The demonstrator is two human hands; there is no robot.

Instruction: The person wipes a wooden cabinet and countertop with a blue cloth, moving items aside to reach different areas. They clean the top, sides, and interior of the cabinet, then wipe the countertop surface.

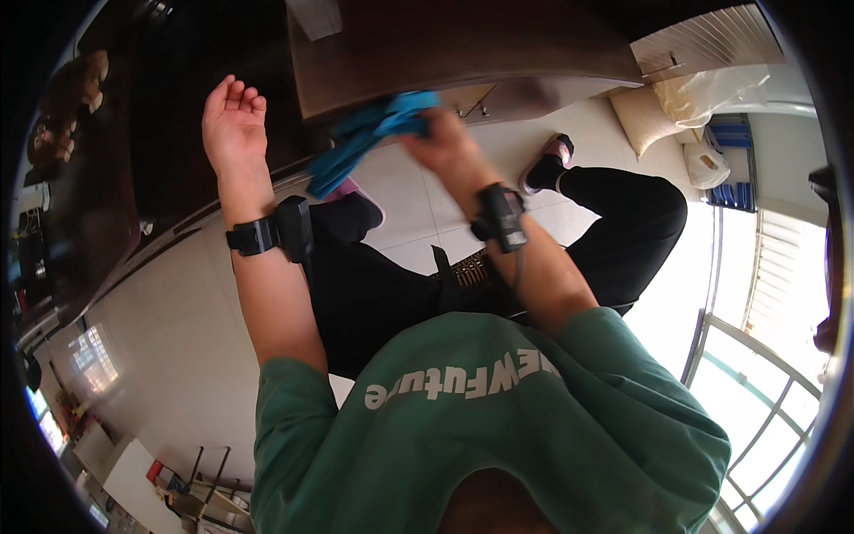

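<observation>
A crumpled blue cloth (373, 130) hangs from my right hand (447, 140), which grips its upper end. Motion blurs both, in front of the edge of a dark brown wooden cabinet (460, 53). I cannot tell whether the cloth touches that edge. My left hand (235, 130) is raised to the left, palm up with fingers loosely curled, and holds nothing. Dark glossy furniture (173, 87) lies behind it. Black strapped devices sit on my left wrist (273, 230) and my right wrist (500, 217).
My legs are bent above a pale tiled floor (407, 193). Small handles (477, 111) stick out from the cabinet's lower front. A stuffed sack (637, 120) and a white plastic bag (706, 167) stand at the upper right. Metal railing (747, 340) crosses the bright right side.
</observation>
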